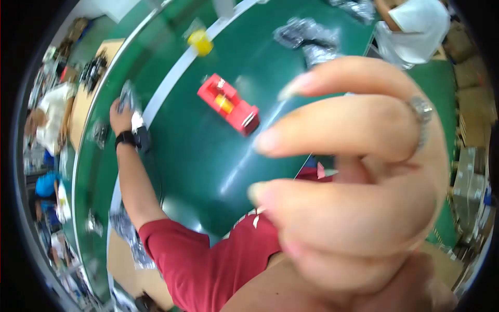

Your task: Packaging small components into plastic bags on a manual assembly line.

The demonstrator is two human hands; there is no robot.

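Observation:
My right hand (358,171) is raised very close to the camera and fills the right half of the view. Its fingers are curled, a ring sits on one finger, and the palm is hidden. My left arm, in a red sleeve with a black wristwatch (126,138), stretches out to the left. My left hand (120,113) grips a small silvery packet (127,96) beside the white strip (171,78) along the green table (208,156). The picture is blurred.
A red box-like device (228,104) with a yellow part lies on the green table. A yellow object (200,42) rests on the white strip farther off. Silvery packets (306,36) lie at the far side near a person in white (416,26). Other people work at the left.

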